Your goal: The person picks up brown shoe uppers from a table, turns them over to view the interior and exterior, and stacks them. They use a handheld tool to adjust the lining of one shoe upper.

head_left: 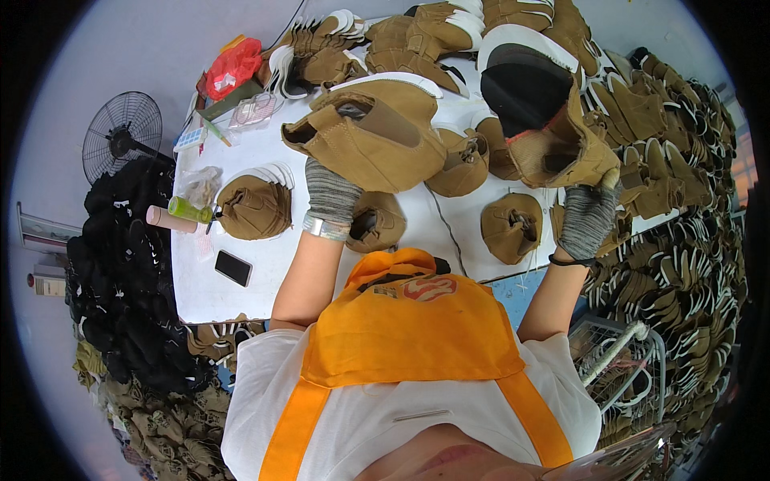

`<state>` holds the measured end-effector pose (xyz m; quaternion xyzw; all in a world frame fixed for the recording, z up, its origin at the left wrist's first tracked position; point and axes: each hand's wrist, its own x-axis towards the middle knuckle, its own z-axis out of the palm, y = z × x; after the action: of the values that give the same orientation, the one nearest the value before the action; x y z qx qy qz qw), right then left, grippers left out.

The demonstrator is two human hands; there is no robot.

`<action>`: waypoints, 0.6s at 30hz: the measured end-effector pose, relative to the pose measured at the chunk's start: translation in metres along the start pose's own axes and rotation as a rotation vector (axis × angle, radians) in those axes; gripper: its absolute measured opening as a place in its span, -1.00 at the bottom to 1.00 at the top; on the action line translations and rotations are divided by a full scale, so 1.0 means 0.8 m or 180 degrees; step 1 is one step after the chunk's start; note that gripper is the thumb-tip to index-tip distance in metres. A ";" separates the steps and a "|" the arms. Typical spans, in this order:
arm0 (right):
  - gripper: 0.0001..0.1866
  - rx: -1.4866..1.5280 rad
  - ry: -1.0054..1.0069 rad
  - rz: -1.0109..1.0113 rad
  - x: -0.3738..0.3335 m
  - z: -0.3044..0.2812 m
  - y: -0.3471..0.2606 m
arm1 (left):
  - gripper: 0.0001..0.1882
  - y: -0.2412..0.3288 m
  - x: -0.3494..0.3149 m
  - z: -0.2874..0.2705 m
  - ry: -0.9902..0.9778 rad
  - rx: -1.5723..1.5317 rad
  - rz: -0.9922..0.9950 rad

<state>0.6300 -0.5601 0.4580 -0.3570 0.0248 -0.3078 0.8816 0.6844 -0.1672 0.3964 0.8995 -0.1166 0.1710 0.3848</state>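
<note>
Above a white desk [192, 289], a person in an orange apron [409, 329] holds up 2 brown shoe parts, 1 in each gloved hand. The left hand [333, 192] supports the left upper [377, 148] from beneath; its fingers are mostly hidden behind the fabric, though they appear closed on it. The right hand [589, 216] grips the lower right edge of the right upper [553, 144], the thumb on the outside and the other fingers largely out of sight. Black lining shows inside that upper, and a white rim runs along its top.

Each piece looks light, with soft, matt sides that should fold under pressure and a stiffer rim. Neither seems slippery or fragile. The thick seamed edge looks a surer hold than the floppy walls.

On the desk are a phone [233, 268], a green container [190, 210], a red bag [234, 70] and a nested stack [253, 210] of similar pieces, with more along the far side. Left of it stand a black fan [120, 140] and a dark heap [120, 272]. To the right are crowded brown piles [682, 280] and a wire cart [622, 373].
</note>
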 end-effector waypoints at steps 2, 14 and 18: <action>-0.52 0.0029 0.0000 0.0003 -0.001 0.002 -0.001 | -0.46 0.005 0.004 0.003 0.0081 -0.1297 -0.0174; -0.67 -0.2612 0.0381 -0.2034 0.062 0.003 0.022 | -0.33 0.061 -0.007 -0.034 -0.0368 -0.6790 -0.0810; -0.62 -0.3973 -0.0002 -0.1978 0.095 -0.034 0.073 | -0.33 0.051 -0.022 -0.035 -0.0354 -0.6800 -0.0958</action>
<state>0.7152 -0.5871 0.4139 -0.7876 0.0936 -0.4739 0.3825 0.6479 -0.1731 0.4340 0.1103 -0.1111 -0.1092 0.9816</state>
